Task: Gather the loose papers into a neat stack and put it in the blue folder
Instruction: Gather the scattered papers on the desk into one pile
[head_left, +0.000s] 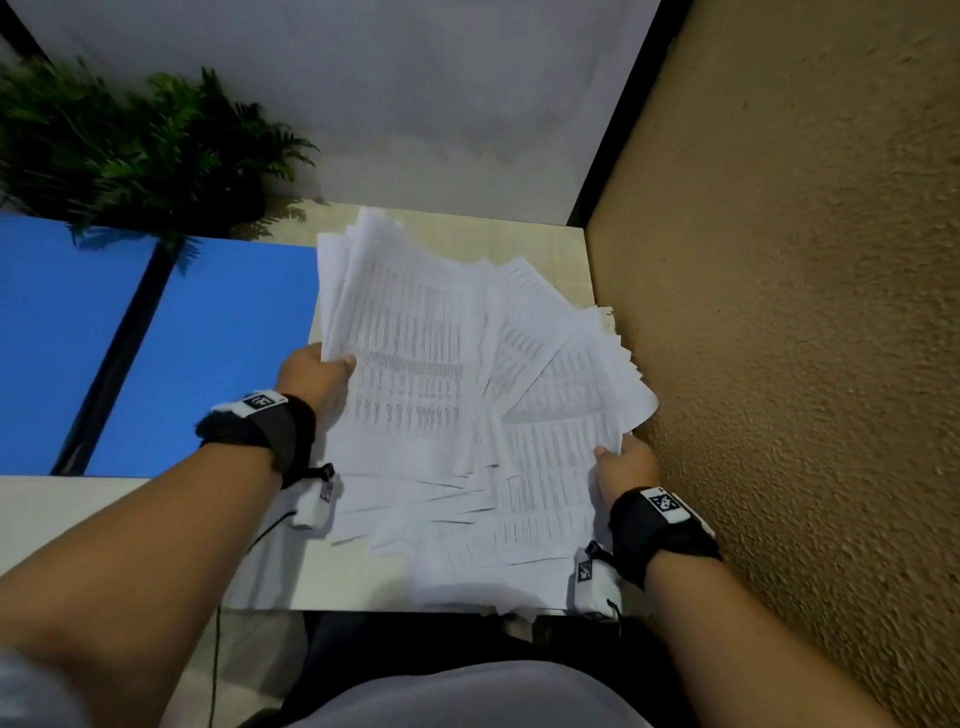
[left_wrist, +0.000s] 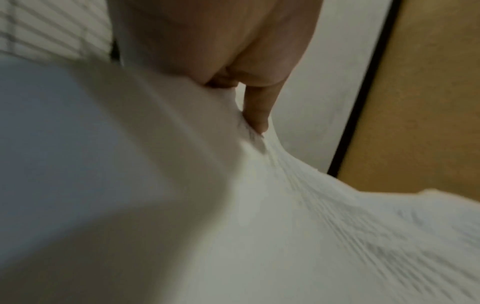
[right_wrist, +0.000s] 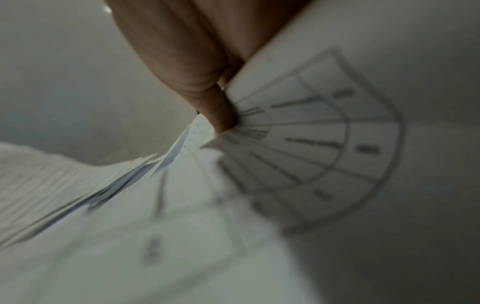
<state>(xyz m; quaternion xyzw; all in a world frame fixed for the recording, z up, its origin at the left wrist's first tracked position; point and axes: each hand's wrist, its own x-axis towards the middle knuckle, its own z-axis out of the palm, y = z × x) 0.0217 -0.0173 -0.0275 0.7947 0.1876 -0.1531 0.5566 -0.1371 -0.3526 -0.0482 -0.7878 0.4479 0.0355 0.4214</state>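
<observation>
A fanned, uneven bundle of white printed papers (head_left: 447, 374) is held over the pale desk (head_left: 291, 577), its lower sheets trailing toward the front edge. My left hand (head_left: 317, 376) grips the bundle's left edge, thumb on top. My right hand (head_left: 621, 467) grips the lower right side; the right wrist view shows its thumb (right_wrist: 221, 115) pinching the papers (right_wrist: 298, 144). In the left wrist view the thumb (left_wrist: 257, 111) presses into the sheets (left_wrist: 285, 205). The blue folder (head_left: 208, 353) lies open and flat to the left, with a dark spine down its middle.
A green fern plant (head_left: 135, 150) stands at the back left, overhanging the folder's far edge. A rough tan wall (head_left: 805, 312) closes the right side, close to the papers. A white partition (head_left: 415, 93) stands behind the desk.
</observation>
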